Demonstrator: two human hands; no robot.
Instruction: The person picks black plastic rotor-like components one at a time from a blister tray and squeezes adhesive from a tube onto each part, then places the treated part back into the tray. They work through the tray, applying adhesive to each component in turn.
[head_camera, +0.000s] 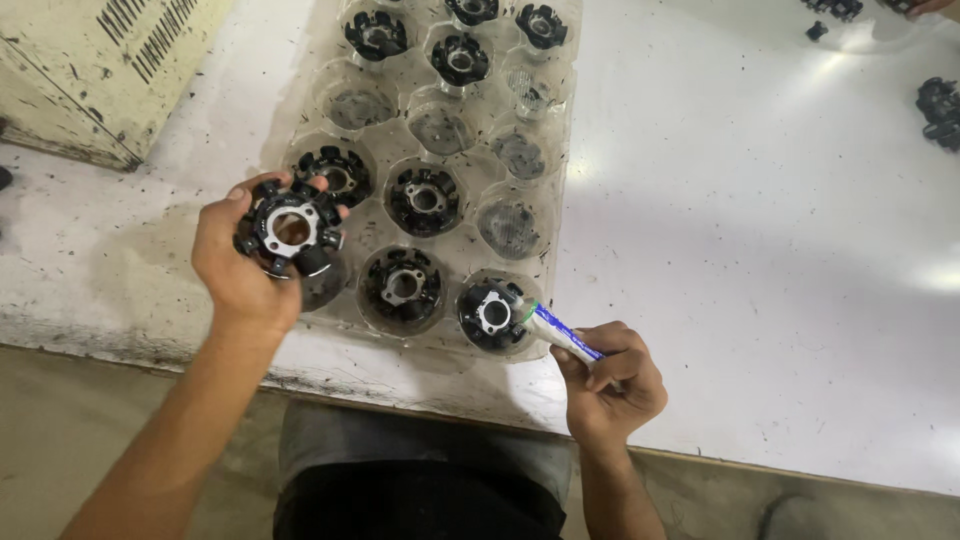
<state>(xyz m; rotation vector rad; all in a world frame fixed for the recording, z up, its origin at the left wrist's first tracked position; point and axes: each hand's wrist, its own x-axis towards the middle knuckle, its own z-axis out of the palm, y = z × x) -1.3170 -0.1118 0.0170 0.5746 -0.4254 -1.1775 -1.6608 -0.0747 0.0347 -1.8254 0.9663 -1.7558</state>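
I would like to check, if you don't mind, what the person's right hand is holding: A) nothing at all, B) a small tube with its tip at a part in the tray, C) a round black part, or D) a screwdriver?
B: the right hand grips a small white and blue tube, its tip at a round black part in the clear tray's near corner pocket.
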